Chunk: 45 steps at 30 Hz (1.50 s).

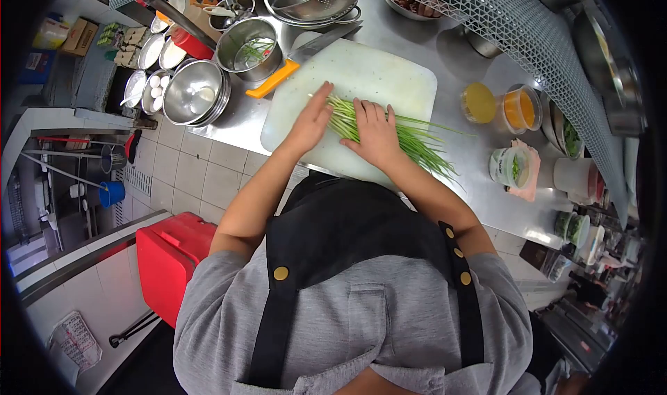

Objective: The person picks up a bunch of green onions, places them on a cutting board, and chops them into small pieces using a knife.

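A bundle of long green chives lies across the white cutting board, pale ends to the left and thin tips to the right. My left hand stands on edge at the pale ends, fingers stretched out and palm toward them. Over the middle of the bundle my right hand rests flat, fingers extended and thumb apart, pressing on the stalks. Beyond my left hand, a knife with an orange handle lies at the board's upper left corner, its blade pointing away.
Steel bowls and a steel pot stand left of the board, with a colander behind it. To the right are a yellow-lidded tub, an orange-filled container and a tub of chopped greens. A wire-mesh shelf overhangs the back right.
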Each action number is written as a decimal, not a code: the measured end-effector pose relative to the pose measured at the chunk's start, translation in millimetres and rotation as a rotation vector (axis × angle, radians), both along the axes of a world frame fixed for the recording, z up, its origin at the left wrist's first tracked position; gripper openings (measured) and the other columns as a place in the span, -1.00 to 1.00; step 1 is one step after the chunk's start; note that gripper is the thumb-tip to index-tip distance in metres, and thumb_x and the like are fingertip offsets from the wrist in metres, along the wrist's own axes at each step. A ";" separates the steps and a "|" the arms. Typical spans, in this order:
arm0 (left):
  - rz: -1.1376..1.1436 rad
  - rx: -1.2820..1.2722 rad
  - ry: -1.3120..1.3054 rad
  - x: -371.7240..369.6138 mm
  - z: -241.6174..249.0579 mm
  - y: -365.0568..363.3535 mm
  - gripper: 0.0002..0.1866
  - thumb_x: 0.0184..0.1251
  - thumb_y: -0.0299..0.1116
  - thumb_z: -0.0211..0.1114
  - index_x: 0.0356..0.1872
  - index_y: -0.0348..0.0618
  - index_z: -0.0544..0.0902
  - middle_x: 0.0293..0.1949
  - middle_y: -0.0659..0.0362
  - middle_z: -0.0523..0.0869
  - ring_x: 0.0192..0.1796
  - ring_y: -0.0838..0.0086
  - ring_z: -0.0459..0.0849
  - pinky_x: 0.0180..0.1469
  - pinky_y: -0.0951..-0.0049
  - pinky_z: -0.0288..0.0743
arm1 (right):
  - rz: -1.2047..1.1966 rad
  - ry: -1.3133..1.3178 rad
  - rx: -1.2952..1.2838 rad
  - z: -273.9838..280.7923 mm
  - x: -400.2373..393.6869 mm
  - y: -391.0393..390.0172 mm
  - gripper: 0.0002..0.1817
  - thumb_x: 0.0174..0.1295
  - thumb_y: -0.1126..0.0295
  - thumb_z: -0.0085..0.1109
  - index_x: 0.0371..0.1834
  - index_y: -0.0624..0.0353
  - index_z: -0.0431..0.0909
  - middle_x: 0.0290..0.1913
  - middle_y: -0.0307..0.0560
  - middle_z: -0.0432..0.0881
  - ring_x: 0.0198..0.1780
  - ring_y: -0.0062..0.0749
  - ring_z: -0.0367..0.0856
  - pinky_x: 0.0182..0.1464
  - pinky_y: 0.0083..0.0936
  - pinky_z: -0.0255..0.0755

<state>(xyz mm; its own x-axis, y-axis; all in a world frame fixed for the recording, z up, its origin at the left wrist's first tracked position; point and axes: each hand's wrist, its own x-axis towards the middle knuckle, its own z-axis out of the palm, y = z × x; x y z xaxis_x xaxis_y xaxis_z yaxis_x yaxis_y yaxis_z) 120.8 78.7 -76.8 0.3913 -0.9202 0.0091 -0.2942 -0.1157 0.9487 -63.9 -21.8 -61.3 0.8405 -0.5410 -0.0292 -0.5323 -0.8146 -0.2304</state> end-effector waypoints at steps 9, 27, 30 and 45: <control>0.200 0.369 -0.840 1.3 -6.7 4.3 -0.35 0.38 -0.49 0.18 0.52 -0.28 0.37 0.51 -0.15 0.46 0.59 -0.03 0.35 0.61 0.07 0.19 | 0.010 -0.004 -0.071 4.3 2.0 -1.6 0.02 0.11 -0.08 0.49 0.56 0.22 0.28 0.37 -0.01 0.49 0.35 -0.16 0.46 0.51 0.19 0.14; -0.002 0.112 0.008 2.0 -1.8 -7.7 -0.32 0.41 -0.51 0.03 0.60 -0.23 0.30 0.58 -0.25 0.31 0.66 -0.04 0.23 0.66 0.22 0.12 | 0.017 -0.042 -0.103 -2.1 0.9 3.0 0.00 0.14 -0.07 0.49 0.55 0.27 0.28 0.37 0.03 0.46 0.35 -0.09 0.41 0.46 0.03 0.25; -0.130 0.120 0.010 -14.9 -1.5 -9.1 -0.32 0.41 -0.56 -0.02 0.60 -0.26 0.30 0.58 -0.09 0.40 0.64 0.20 0.30 0.65 0.32 0.09 | 0.024 -0.064 -0.091 -11.7 4.3 0.6 -0.05 0.21 -0.06 0.44 0.54 0.28 0.29 0.35 0.01 0.47 0.32 -0.11 0.42 0.44 -0.01 0.29; 0.036 0.042 0.118 8.9 -7.5 3.1 -0.45 0.65 -0.34 0.01 0.60 -0.15 0.34 0.57 -0.13 0.40 0.63 0.13 0.32 0.62 0.30 0.15 | -0.048 -0.330 0.218 7.9 -39.5 -34.2 -0.75 0.31 0.24 0.38 -0.02 0.06 0.68 0.06 -0.19 0.69 0.18 -0.14 0.60 0.32 -0.08 0.39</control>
<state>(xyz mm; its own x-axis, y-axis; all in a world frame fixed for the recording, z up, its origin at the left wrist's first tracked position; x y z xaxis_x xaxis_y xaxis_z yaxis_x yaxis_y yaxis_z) 129.8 81.8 -84.4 0.4206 -0.9040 -0.0771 -0.1758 -0.1645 0.9706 -103.4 -56.0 -53.4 0.7978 -0.5911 0.1192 -0.4374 -0.7033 -0.5604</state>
